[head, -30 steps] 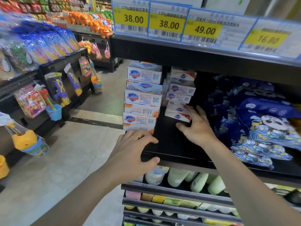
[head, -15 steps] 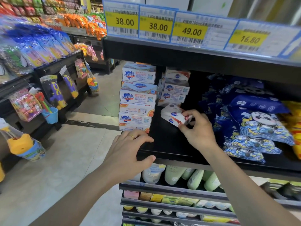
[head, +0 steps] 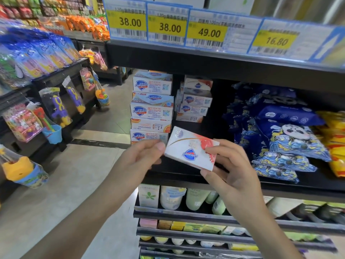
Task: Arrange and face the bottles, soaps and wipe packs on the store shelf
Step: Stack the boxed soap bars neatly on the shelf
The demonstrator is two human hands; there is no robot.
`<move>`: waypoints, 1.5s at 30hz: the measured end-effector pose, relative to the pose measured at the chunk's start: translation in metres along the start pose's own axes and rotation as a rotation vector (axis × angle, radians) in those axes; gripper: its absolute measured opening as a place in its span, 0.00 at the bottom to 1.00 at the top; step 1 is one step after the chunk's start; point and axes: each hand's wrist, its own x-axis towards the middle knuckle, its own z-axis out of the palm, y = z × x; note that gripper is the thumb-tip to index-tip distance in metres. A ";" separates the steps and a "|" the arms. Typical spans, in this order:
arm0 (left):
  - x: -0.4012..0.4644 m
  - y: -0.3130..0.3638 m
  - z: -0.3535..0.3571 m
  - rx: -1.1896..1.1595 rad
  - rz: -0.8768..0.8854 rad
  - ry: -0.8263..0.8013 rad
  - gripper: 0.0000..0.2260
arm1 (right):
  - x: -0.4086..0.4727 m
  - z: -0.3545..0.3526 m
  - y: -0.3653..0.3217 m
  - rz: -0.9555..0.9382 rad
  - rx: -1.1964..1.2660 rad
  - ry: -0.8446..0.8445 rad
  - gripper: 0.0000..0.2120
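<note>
Two hands hold one white soap box (head: 190,148) in front of the black shelf (head: 186,165), lifted clear of it and tilted, its printed face with a blue logo and an orange patch turned up toward the camera. The left hand (head: 140,157) pinches the box's left edge between thumb and fingertips; the right hand (head: 233,169) grips its right end, thumb under the lower corner and fingers curled over the far side.

On the shelf behind the box, a front stack of soap boxes (head: 151,109) stands at the left end, five high, blue shield logos facing out. Just to its right and further back sits a shorter rear stack (head: 196,100) of smaller white boxes. Well to the right lie dark blue wipe packs (head: 287,135) with a panda print, piled and leaning, and yellow packs (head: 336,139) beside them at the frame's edge.

Yellow price tags (head: 168,27) reading 38.00, 38.00, 49.00 and 16.80 run along the shelf edge above. The tier below holds pale green and white bottles (head: 196,199); lower tiers carry small coloured boxes. Across the tiled aisle floor (head: 56,193), hanging toys (head: 56,107) fill a facing rack.
</note>
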 end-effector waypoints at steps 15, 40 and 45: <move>-0.010 0.010 0.001 -0.204 -0.052 -0.054 0.13 | -0.009 0.009 -0.022 0.017 -0.113 -0.122 0.26; -0.006 -0.002 -0.008 0.282 0.468 -0.088 0.21 | 0.005 0.007 -0.033 0.500 0.337 -0.052 0.22; -0.005 -0.002 -0.009 0.228 0.376 -0.109 0.20 | 0.006 0.008 -0.034 0.481 0.193 -0.029 0.23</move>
